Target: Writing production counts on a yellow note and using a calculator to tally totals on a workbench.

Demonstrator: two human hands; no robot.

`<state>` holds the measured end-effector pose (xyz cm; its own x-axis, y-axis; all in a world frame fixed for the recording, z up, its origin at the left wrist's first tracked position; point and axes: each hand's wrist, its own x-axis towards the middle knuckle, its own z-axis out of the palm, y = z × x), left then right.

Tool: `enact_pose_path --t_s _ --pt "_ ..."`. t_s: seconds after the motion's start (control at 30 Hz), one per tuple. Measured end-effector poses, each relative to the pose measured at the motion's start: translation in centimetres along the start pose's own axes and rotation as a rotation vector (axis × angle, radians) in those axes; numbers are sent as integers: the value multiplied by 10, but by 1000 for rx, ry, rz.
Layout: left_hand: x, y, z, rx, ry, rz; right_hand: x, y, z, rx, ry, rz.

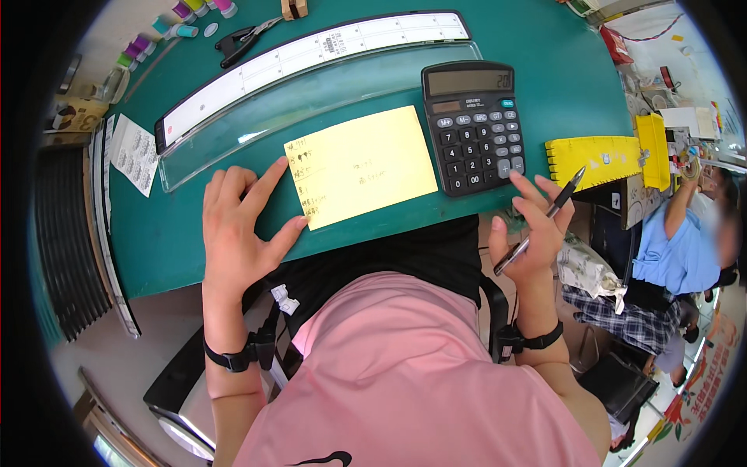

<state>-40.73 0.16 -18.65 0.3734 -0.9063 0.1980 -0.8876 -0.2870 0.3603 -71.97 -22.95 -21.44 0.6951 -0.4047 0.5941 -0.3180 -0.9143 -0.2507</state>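
Observation:
A yellow sheet of paper [373, 159] with handwriting, mostly along its left side, lies on the green table in front of me. My left hand [241, 226] rests palm down beside it, fingers spread, with thumb and index fingertips at the paper's left edge. To the paper's right lies a black desk calculator [469, 140] with its display lit by a number. My right hand [537, 229] is at the table's near edge, a dark pen [562, 196] held slantwise among its fingers. One fingertip of that hand is at the calculator's lower right keys.
Behind the paper lie a clear plastic tray [311, 97] and a long white panel [311, 58]. Pliers [247, 39] and small coloured bottles [140, 48] stand farther back. A printed slip [136, 152] lies left, a yellow bin [595, 159] right. A person in blue [673, 245] sits at far right.

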Motion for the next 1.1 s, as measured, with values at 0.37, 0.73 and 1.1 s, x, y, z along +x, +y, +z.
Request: enact_pose_path --t_s 0.37,0.73,1.1 --pt "1 -1 2 -9 21 3 38 -28 16 78 -172 -166" --pt "3 -1 1 -3 18 7 17 -2 3 32 110 -60" --pt "4 1 -2 4 -6 2 37 32 25 186 66 -37"
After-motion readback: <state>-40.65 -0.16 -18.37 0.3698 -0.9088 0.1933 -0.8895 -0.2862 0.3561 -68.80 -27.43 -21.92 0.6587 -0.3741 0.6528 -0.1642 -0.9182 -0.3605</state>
